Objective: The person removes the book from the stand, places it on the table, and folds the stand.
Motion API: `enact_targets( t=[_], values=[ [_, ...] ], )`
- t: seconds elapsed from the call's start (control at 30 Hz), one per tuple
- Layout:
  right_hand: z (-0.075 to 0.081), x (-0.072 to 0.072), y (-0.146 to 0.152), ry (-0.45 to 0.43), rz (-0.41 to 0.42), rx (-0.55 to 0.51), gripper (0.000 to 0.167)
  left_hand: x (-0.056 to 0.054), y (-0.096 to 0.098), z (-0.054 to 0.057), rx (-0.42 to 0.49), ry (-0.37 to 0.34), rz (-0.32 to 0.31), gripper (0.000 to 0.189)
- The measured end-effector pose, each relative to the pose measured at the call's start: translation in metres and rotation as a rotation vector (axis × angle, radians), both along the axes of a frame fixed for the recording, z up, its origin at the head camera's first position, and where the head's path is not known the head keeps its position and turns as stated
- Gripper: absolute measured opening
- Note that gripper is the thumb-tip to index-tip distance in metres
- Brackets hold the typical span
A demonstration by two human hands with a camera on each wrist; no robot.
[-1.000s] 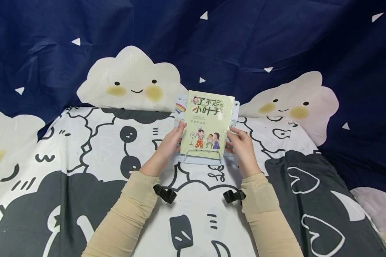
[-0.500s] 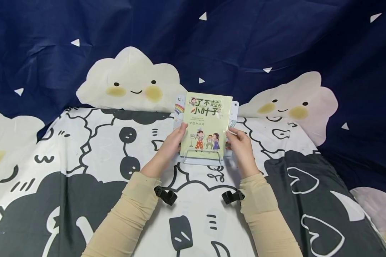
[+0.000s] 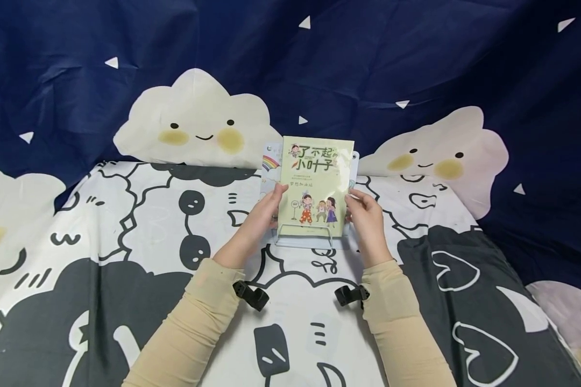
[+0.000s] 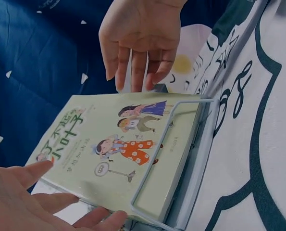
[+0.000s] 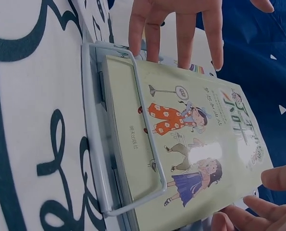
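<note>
A light green children's book point(image 3: 314, 177) with cartoon figures on its cover leans back in a pale wire book stand point(image 5: 95, 144), whose front loop crosses the lower cover. At the book's left edge is my left hand point(image 3: 257, 219), fingers extended and thumb tip at the cover's edge. My right hand point(image 3: 369, 223) is at the opposite edge, fingers fairly straight; in the left wrist view its fingertips hang close to that edge. Behind the green book stands a larger pale blue board or book point(image 3: 269, 156) with a rainbow, mostly hidden.
A white cloth point(image 3: 290, 301) with black cartoon drawings covers the surface. Behind hangs a dark blue curtain point(image 3: 358, 54) with cloud faces and small white triangles. Black camera mounts point(image 3: 252, 295) are strapped on both wrists.
The green book shifts slightly left, then right and a little upward within the stand. Both hands move slightly with it. The stand stays in about the same place.
</note>
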State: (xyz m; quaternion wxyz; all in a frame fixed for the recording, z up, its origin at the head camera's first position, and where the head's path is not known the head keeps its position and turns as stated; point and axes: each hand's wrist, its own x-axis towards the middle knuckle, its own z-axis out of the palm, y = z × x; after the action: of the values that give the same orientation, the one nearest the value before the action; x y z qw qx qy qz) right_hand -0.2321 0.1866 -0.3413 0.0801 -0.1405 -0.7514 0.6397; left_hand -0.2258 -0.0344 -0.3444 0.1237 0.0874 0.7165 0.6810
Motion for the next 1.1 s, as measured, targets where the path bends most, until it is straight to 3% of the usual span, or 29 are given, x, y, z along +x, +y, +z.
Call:
enact_targets(
  t=[0.57, 0.8, 1.1],
  values=[
    [-0.003, -0.003, -0.008, 0.096, 0.069, -0.135, 0.042, 0.002, -0.007, 0.008, 0.001, 0.058, 0.034, 0.064],
    [-0.003, -0.001, -0.011, 0.133, 0.048, -0.202, 0.041, 0.004, -0.004, 0.009, 0.067, 0.121, 0.049, 0.062],
    [-0.005, 0.002, -0.012, 0.250, 0.035, -0.289, 0.040, 0.007, -0.002, 0.011, 0.103, 0.201, 0.175, 0.058]
  ],
)
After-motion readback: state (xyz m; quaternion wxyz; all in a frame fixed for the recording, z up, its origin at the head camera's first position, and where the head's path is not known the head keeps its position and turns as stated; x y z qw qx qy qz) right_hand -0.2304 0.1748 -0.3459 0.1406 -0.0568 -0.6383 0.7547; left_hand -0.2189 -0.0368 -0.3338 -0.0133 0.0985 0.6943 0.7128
